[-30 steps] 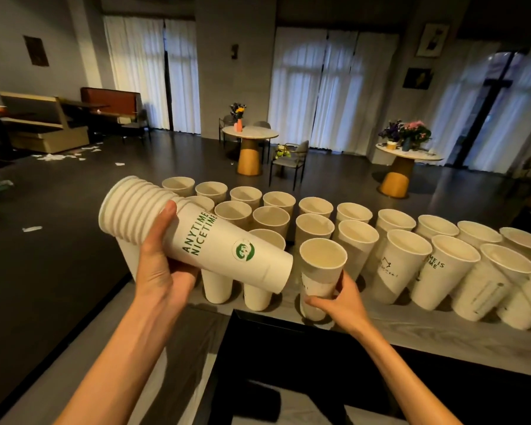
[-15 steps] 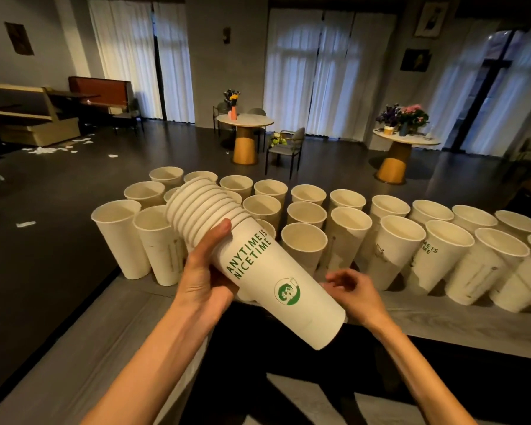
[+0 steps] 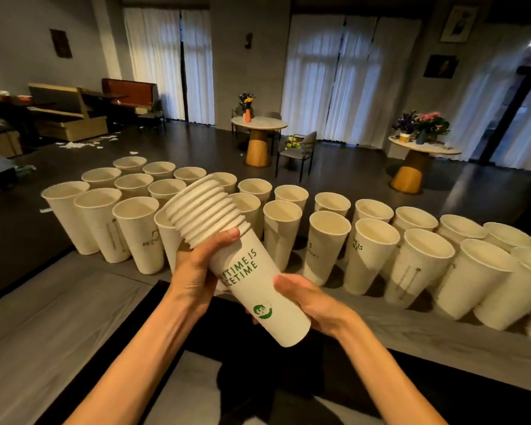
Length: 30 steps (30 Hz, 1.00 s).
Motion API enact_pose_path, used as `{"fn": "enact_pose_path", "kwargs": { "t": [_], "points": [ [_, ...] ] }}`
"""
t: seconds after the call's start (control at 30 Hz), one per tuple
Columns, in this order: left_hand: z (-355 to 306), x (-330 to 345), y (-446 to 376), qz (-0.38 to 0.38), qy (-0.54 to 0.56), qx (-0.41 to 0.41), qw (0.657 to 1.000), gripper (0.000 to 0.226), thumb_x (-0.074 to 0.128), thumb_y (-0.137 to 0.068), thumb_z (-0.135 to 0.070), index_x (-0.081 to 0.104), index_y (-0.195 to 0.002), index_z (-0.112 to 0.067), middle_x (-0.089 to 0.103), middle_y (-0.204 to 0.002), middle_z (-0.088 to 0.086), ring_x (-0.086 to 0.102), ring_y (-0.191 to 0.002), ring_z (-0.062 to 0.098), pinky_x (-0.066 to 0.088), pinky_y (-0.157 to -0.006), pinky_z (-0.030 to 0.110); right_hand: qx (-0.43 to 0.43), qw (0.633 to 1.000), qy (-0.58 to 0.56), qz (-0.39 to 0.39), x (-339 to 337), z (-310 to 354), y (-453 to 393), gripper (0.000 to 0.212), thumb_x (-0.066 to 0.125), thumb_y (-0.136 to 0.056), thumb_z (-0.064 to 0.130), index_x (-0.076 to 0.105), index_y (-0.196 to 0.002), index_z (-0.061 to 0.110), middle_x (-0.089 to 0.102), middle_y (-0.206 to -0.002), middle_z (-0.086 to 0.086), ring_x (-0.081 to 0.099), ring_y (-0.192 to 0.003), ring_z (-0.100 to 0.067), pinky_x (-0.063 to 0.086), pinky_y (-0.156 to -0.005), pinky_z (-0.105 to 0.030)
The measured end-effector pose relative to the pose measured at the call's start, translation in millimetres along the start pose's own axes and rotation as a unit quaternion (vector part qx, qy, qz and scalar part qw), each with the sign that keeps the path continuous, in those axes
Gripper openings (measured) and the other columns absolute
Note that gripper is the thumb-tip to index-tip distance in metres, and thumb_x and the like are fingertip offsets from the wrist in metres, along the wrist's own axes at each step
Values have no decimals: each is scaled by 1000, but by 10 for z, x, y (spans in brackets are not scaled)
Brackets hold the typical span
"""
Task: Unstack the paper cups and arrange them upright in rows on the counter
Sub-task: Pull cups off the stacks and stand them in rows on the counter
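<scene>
A stack of white paper cups (image 3: 246,265) with green lettering and a green logo lies tilted in front of me, rims up-left, base down-right. My left hand (image 3: 196,268) grips the stack just below the rims, thumb on top. My right hand (image 3: 304,299) wraps around the lower part of the outermost cup near its base. Behind the stack, several single cups (image 3: 328,240) stand upright in rows along the grey counter (image 3: 59,317).
A dark recess (image 3: 258,378) opens in the counter right below my arms. The cup rows run from far left to the right edge. Beyond the counter lie a dark floor, round tables (image 3: 258,124) with flowers, a chair (image 3: 301,148) and benches.
My right hand let go of the cup it set on the counter and came back to grip the stack's lower end. The stack swung to the right, base toward me.
</scene>
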State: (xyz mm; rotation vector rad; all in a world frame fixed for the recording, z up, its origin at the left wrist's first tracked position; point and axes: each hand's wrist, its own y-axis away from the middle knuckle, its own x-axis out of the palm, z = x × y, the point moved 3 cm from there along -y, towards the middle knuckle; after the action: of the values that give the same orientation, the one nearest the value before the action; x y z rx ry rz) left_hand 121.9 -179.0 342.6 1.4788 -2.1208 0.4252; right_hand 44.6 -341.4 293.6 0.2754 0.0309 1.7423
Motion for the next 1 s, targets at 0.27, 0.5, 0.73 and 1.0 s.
{"fn": "enact_pose_path", "kwargs": {
  "t": [0.27,0.5,0.73,1.0],
  "points": [
    [-366,-13,216,-106,115,42,987,64,85,-62,-17,70,-123,-8,76,-115,9,72,-108,25,58,-94,41,-95,954,223,-179,-562,-89,69,84,91,-67,14,46,-132,41,50,-131,19,46,-123,-5,38,-103,-28],
    [-711,-144,289,-124,153,75,977,64,85,-64,-21,68,-124,-11,75,-121,7,73,-108,21,59,-95,39,-77,945,135,-287,-568,-261,-358,107,96,-55,23,41,-146,17,55,-141,-1,51,-131,-22,44,-108,-43],
    [-528,-105,235,-79,119,-1,990,38,79,-64,-17,73,-102,-10,80,-97,5,76,-88,18,63,-75,35,-42,936,181,-298,-389,-223,-341,94,94,-62,25,42,-140,26,56,-137,6,52,-129,-17,45,-106,-37],
    [-51,121,118,75,68,-117,988,45,89,-39,-9,79,-84,-8,77,-72,2,74,-63,11,60,-65,36,76,972,-186,-119,28,-82,340,78,46,-93,66,51,-143,6,58,-128,-24,62,-111,-36,50,-96,-43]
  ]
}}
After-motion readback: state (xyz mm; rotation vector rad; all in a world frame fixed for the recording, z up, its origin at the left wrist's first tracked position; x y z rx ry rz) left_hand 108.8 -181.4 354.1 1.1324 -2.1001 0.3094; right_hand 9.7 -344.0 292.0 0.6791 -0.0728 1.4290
